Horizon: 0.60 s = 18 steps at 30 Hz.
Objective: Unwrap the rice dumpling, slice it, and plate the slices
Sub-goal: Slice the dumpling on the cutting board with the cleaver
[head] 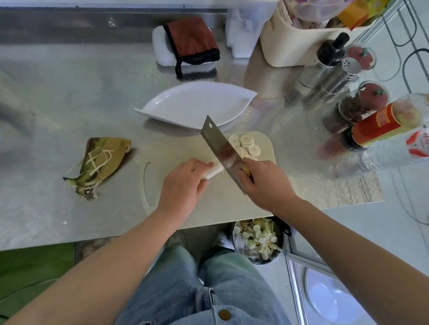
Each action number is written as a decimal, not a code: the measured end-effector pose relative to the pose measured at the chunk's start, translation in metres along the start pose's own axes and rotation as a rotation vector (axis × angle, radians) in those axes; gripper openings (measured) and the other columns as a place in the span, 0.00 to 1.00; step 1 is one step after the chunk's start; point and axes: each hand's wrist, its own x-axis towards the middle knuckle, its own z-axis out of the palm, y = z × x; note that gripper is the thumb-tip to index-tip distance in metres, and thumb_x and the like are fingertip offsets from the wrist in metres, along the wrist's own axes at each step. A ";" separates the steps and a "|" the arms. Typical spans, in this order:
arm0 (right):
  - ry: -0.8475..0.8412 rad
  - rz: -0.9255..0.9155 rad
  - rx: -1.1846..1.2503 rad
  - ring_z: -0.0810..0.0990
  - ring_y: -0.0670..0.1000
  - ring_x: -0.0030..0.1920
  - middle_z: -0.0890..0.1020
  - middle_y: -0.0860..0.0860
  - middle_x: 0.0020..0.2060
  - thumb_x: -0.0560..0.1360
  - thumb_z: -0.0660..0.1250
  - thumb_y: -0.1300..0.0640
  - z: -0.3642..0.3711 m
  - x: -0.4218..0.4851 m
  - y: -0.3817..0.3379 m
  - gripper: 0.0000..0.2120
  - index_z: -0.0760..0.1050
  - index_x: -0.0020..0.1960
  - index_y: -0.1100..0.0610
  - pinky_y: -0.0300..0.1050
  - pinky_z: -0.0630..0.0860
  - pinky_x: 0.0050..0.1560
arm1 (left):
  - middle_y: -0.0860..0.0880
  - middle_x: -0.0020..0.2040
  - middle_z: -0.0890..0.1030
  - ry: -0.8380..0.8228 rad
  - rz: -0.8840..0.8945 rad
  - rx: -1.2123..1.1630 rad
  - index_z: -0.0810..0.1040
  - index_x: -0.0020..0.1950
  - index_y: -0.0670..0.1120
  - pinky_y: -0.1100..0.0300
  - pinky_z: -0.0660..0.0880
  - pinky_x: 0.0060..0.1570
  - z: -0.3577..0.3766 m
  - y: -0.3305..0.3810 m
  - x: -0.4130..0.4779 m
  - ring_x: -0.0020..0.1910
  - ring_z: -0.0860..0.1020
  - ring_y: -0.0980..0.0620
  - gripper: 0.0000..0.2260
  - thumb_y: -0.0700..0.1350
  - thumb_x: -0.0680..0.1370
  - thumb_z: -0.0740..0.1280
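Note:
A white, peeled rice dumpling (pixel 213 172) lies on the pale cutting board (pixel 230 199). My left hand (pixel 182 182) holds its near end, fingers curled over it. My right hand (pixel 265 183) grips the handle of a steel cleaver (pixel 218 146), whose blade stands on the dumpling just right of my left fingers. Several round white slices (pixel 246 144) lie at the board's far end, behind the blade. A white leaf-shaped plate (pixel 196 103) sits beyond the board with nothing on it. The removed leaf wrapper with its strings (pixel 99 164) lies on the steel counter to the left.
Oil bottles (pixel 391 119), shakers (pixel 337 80) and spice jars (pixel 361 104) crowd the counter's right side. A cream basket (pixel 304 38) and a folded cloth on a white box (pixel 190 43) stand at the back. A bin holding scraps (pixel 258 239) sits below the counter edge.

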 end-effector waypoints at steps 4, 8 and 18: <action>-0.024 0.021 -0.033 0.67 0.55 0.32 0.67 0.49 0.29 0.79 0.57 0.54 0.000 -0.002 -0.001 0.09 0.64 0.41 0.55 0.45 0.60 0.32 | 0.48 0.48 0.79 -0.003 -0.010 -0.001 0.80 0.58 0.47 0.53 0.77 0.34 0.000 0.000 0.002 0.43 0.78 0.47 0.15 0.39 0.72 0.73; -0.032 0.019 -0.035 0.67 0.55 0.31 0.64 0.47 0.27 0.79 0.57 0.55 -0.003 -0.004 -0.001 0.10 0.63 0.40 0.55 0.43 0.56 0.28 | 0.49 0.47 0.79 -0.003 -0.025 0.008 0.80 0.57 0.48 0.55 0.76 0.32 -0.001 0.000 0.002 0.42 0.78 0.48 0.14 0.40 0.72 0.73; -0.089 0.027 -0.084 0.68 0.55 0.34 0.66 0.49 0.31 0.79 0.57 0.55 -0.004 -0.007 -0.001 0.05 0.67 0.47 0.56 0.45 0.62 0.33 | 0.50 0.44 0.79 -0.006 -0.038 0.038 0.81 0.56 0.48 0.57 0.74 0.30 -0.001 0.000 0.004 0.39 0.77 0.49 0.13 0.42 0.72 0.73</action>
